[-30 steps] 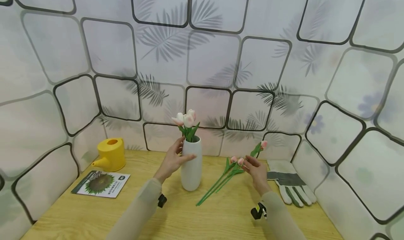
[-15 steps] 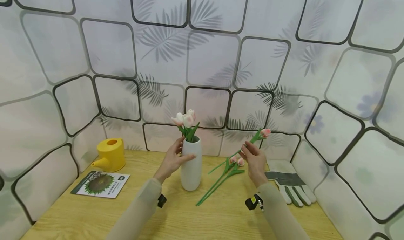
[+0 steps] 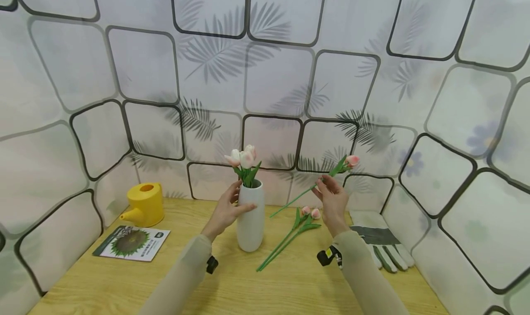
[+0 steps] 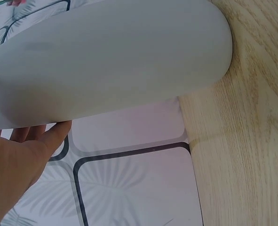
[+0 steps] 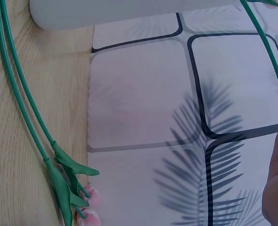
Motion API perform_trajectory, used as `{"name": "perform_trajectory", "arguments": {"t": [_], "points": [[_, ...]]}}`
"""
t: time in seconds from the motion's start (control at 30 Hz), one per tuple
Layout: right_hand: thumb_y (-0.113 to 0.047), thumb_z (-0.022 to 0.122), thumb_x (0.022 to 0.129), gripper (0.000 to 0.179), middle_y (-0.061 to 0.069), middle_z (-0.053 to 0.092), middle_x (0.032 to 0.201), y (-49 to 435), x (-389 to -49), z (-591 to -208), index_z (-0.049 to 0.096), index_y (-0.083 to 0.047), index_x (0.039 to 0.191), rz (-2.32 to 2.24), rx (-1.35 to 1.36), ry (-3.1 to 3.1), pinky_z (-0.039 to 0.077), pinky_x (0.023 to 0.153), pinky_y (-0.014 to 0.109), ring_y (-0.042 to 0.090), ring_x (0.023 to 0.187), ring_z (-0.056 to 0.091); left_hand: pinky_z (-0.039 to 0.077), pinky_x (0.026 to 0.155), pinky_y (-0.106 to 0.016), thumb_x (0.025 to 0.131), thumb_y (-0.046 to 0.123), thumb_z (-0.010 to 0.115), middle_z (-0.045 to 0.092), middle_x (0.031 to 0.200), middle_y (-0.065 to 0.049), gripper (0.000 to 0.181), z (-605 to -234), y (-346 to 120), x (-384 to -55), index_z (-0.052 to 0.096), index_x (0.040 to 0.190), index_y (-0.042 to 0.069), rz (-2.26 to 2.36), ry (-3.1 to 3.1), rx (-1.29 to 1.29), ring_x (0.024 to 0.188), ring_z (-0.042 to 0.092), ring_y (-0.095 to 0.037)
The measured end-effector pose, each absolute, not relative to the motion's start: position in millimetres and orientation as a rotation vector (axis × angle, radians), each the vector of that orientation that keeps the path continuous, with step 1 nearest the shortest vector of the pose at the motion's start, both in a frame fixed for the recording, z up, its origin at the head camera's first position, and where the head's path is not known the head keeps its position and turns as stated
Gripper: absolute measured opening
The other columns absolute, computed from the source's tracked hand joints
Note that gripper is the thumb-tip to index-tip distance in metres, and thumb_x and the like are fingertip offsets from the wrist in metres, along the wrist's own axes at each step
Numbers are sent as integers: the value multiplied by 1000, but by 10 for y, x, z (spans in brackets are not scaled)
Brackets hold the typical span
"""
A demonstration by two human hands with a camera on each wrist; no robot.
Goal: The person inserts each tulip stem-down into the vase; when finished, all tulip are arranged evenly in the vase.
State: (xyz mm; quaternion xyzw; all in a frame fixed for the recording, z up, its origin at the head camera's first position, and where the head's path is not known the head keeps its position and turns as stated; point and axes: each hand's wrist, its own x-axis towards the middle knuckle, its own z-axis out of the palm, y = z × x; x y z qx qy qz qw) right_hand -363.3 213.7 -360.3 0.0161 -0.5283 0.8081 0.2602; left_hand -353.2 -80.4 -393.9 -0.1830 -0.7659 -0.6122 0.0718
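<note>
My left hand [image 3: 228,210] holds the upper part of a white vase [image 3: 251,225], which stands upright on the table. Its thumb lies across the near side, and its fingers go behind the vase [image 4: 110,56] in the left wrist view. Pale pink-white tulips [image 3: 247,158] stick out of the vase mouth. To the right, my right hand [image 3: 333,201] pinches a pink tulip [image 3: 352,161] by its green stem, raised above the table and slanting down toward the vase. Below lie two more pink tulips [image 3: 316,213], stems crossing the wood; they also show in the right wrist view.
A yellow watering can [image 3: 146,204] stands at the back left, behind a booklet or packet [image 3: 131,243] with a sunflower picture. Grey-and-white gloves [image 3: 378,237] lie at the right. Patterned walls [image 3: 273,140] border the wooden table [image 3: 248,292].
My right hand has lifted the pink tulip up from beside the two others, and its stem now hangs clear of them. My left hand and the vase have stayed in place.
</note>
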Motion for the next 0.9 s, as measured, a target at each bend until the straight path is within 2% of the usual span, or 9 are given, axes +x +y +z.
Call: {"name": "perform_trajectory", "arguments": {"t": [0.1,0.27,0.43,0.63,0.9], "points": [[4,67,89,17,-5,70,90,2105,-3641,-3556,64,-7,101,2195,61,-1386,59,73,28,9,83,68,49,97,-53,83,29,80,50,140,-14,83,-3974,-806,-3570,35,151,23,-1836,-2300,-547,124,54,-34],[7,68,87,22,-4,73,84,2047,-3662,-3467,56,1,104,2229,71,-1327,60,69,28,8,80,71,49,96,-52,82,29,81,51,140,-14,83,-3985,-802,-3586,35,151,23,-1833,-2288,-562,124,55,-34],[7,70,85,24,0,73,85,1983,-3679,-3369,55,-4,100,2268,47,-1274,60,70,30,12,82,72,48,97,-53,83,27,80,51,140,-15,83,-3981,-802,-3591,35,152,22,-1839,-2296,-555,124,54,-34],[4,71,85,24,9,72,96,1917,-3698,-3247,56,-7,100,2284,25,-1229,60,74,32,23,95,71,47,99,-54,85,20,78,47,143,-20,84,-3942,-799,-3576,30,154,16,-1865,-2318,-548,127,51,-37],[3,72,86,23,4,73,93,1834,-3712,-3078,57,-7,101,2280,53,-1195,59,75,30,16,90,72,48,98,-53,84,25,80,50,141,-16,84,-3961,-801,-3556,33,153,20,-1848,-2305,-551,125,53,-34]]}}
